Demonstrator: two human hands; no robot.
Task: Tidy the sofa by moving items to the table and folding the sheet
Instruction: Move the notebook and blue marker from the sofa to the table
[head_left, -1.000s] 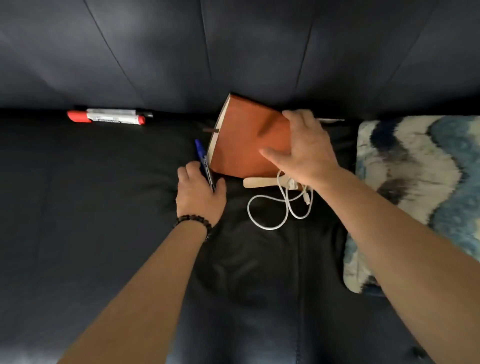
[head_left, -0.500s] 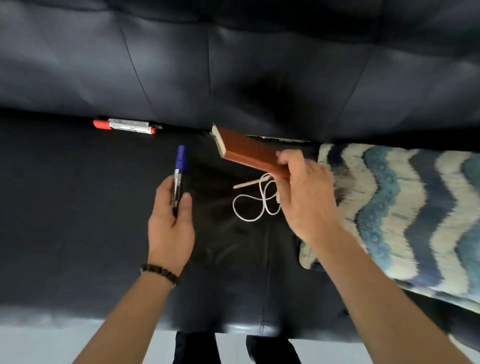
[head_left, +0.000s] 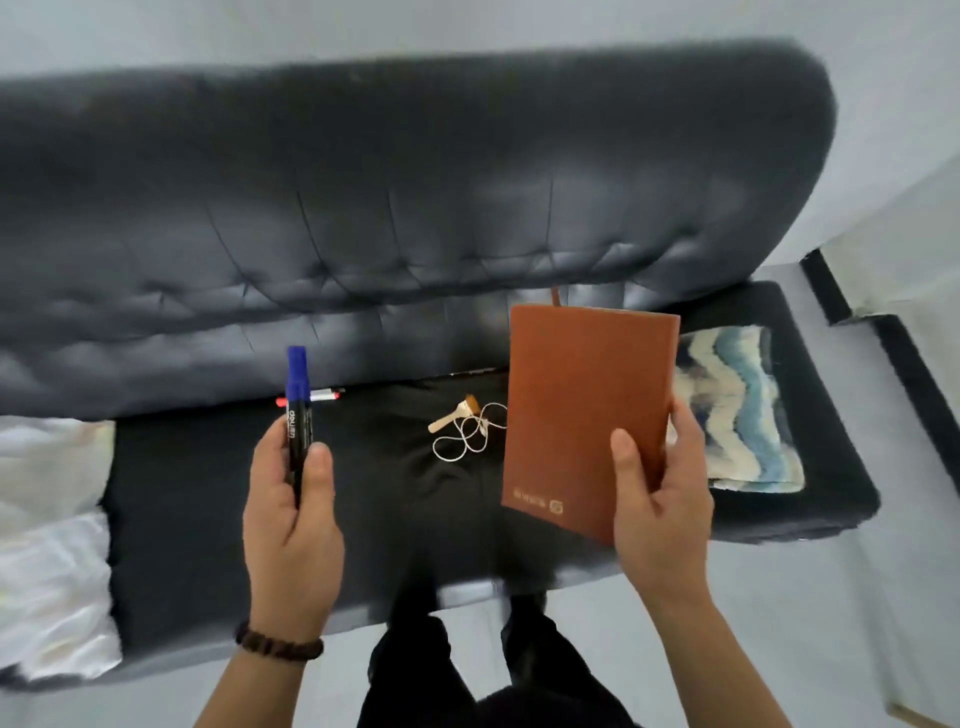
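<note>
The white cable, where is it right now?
In the head view the white cable lies coiled on the sofa seat, beside a small wooden stick, just left of the held brown notebook.

Dark tufted sofa (head_left: 208, 519) stood on a pale floor (head_left: 831, 623). On its seat: white sheet (head_left: 47, 545) bunched at the left end; red-capped marker (head_left: 317, 397) against the backrest; white cable (head_left: 467, 434) coiled mid-seat, touching a pale flat stick (head_left: 448, 420); blue-and-cream zigzag cloth (head_left: 737, 410) at the right end.
</note>
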